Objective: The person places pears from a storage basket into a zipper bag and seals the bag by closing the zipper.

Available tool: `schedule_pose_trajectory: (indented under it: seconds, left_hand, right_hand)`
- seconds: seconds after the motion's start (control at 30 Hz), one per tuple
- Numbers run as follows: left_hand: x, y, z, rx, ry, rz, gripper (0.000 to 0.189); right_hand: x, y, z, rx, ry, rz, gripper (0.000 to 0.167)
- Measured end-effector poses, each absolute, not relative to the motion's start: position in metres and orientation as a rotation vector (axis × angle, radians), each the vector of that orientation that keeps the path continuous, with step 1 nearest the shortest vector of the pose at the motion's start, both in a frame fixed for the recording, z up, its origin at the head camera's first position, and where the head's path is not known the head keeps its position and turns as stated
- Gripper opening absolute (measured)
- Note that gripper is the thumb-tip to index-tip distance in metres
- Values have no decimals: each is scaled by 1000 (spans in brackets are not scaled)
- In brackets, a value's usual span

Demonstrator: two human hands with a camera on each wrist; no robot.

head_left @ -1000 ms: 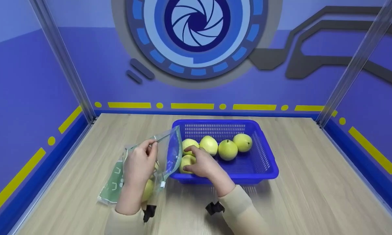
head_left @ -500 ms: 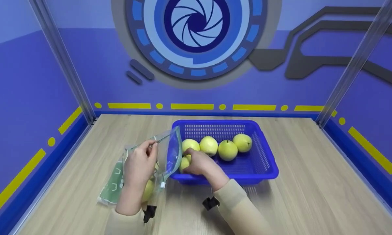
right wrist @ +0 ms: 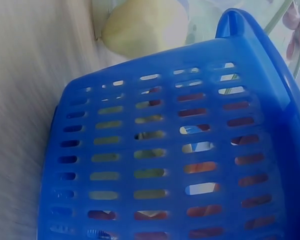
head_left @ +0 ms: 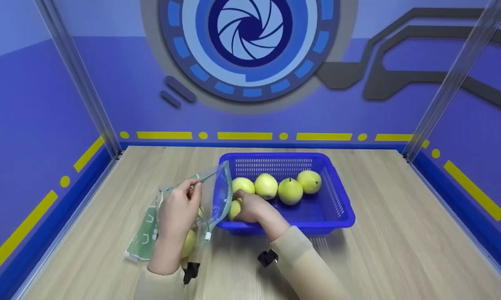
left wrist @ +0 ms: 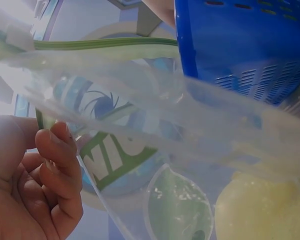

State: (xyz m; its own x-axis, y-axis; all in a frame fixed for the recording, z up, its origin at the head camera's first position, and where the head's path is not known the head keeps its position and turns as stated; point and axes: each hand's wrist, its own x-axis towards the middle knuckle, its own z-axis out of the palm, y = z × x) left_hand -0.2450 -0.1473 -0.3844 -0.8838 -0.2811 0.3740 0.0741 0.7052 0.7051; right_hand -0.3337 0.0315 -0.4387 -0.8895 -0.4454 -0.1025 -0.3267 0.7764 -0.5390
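Note:
My left hand (head_left: 177,212) pinches the upper edge of a clear zip bag (left wrist: 130,85) with green trim, holding its mouth open toward the basket. Inside the bag lies a yellow-green pear (left wrist: 262,210), partly covered by my left arm in the head view. A blue plastic basket (head_left: 347,208) stands just right of the bag. Reaching over its front rim, my right hand (head_left: 256,208) grips a pear (head_left: 234,209) in the front left corner; most of the fingers are hidden. In the right wrist view the slotted basket wall hides much of that hand.
Several more pears stay in the basket, among them one with an upright stem (head_left: 290,191) and one at the right (head_left: 309,182). The wooden table (head_left: 400,233) is bounded by blue panels at the back and both sides.
My right hand has lowered from above the front left pear and closed its fingers round it. The left hand and the bag have stayed in place.

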Motion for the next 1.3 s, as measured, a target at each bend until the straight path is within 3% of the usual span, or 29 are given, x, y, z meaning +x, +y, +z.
schedule_pose_trajectory:
  seconds: [1.3]
  left_hand:
    - [-245,-148,-386,153,-2439,-1038,25]
  right_hand:
    - [-330,60,-433,-623,2679,-1099,63]
